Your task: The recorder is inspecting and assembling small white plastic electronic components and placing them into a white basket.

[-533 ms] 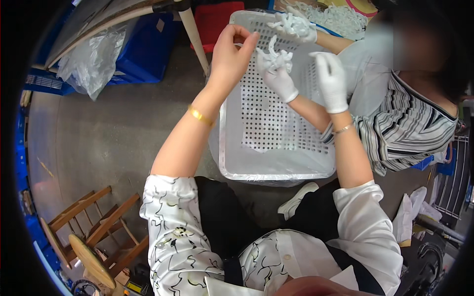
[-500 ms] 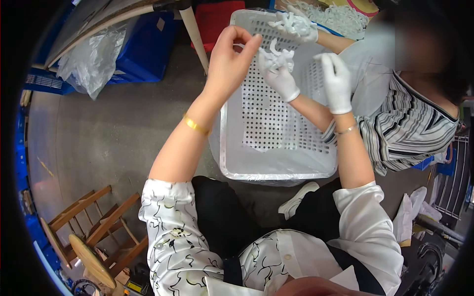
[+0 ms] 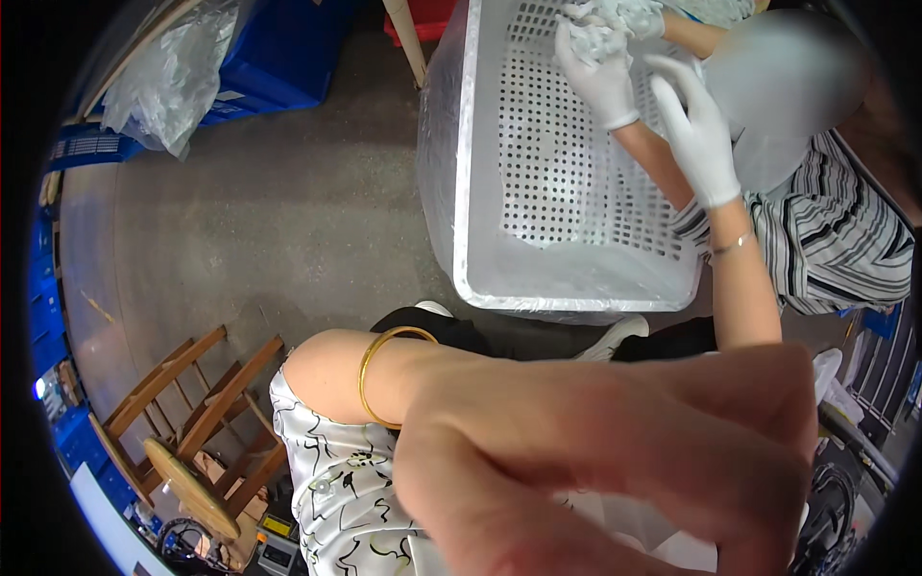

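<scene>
My bare left hand (image 3: 615, 432), with a gold bangle (image 3: 367, 379) on its arm, looms large and blurred low in the head view, well apart from the basket. Its fingers bend toward the lower right; the tips are smeared and I cannot make out anything in them. My right hand (image 3: 696, 134), in a white knit glove, is raised over the right side of a large white perforated plastic basket (image 3: 464, 192). Its thumb and index finger are apart with nothing between them. Beside it, a co-worker's white-gloved hands (image 3: 600, 82) hold crumpled white pieces (image 3: 597, 40) over the basket's far end.
The co-worker in a striped top (image 3: 836, 221) sits close on the right. Blue crates (image 3: 279, 58) with clear plastic film (image 3: 173, 86) stand at the far left. A wooden stool (image 3: 192, 490) lies at the lower left. A metal rack (image 3: 888, 374) stands at the right.
My left hand has swung from above the basket back toward me, close to the camera. My view has shifted, and the co-worker's hands have drawn closer together.
</scene>
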Demonstrator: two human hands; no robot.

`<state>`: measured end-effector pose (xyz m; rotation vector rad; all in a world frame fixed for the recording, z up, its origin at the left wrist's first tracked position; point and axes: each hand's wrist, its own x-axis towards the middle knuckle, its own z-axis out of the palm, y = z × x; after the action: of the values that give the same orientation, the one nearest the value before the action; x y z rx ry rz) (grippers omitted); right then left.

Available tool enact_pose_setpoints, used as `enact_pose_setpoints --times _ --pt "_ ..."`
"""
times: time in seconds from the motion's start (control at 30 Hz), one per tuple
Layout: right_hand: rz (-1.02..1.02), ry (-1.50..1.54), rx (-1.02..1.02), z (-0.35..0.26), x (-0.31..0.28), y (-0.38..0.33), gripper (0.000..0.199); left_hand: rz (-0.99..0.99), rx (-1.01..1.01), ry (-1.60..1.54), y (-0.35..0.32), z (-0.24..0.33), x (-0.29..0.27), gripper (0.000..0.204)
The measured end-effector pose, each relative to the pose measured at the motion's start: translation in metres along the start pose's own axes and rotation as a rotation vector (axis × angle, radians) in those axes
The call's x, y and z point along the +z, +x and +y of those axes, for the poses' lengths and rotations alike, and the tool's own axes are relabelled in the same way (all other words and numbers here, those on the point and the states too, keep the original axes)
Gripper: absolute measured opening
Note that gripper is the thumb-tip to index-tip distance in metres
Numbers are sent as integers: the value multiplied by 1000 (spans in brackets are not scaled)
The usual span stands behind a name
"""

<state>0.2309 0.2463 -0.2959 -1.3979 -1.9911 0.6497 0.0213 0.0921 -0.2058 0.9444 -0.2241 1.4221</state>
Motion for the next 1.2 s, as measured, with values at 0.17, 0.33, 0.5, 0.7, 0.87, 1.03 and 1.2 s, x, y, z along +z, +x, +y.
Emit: enact_pose_setpoints --times 0.17,0.33,0.5,0.7,0.87,1.03,1.2 --pt "-80 -205 -71 25 4 38 31 7 -67 62 -7 18 -8 39" --pt "4 -244 -107 44 13 44 31 14 -115 132 -14 36 -9 39" --pt "-113 -61 -32 38 9 49 30 13 -164 191 -12 54 -5 39" --pt "15 94 177 46 14 40 30 339 -230 46 11 4 -92 45" --pt "127 230 219 46 31 46 36 777 -611 370 -7 -24 -143 22" --pt "6 614 444 44 36 53 58 557 -879 806 -25 -59 -156 38" --pt "-115 661 472 25 42 58 63 540 -876 1085 -40 -73 -176 62"
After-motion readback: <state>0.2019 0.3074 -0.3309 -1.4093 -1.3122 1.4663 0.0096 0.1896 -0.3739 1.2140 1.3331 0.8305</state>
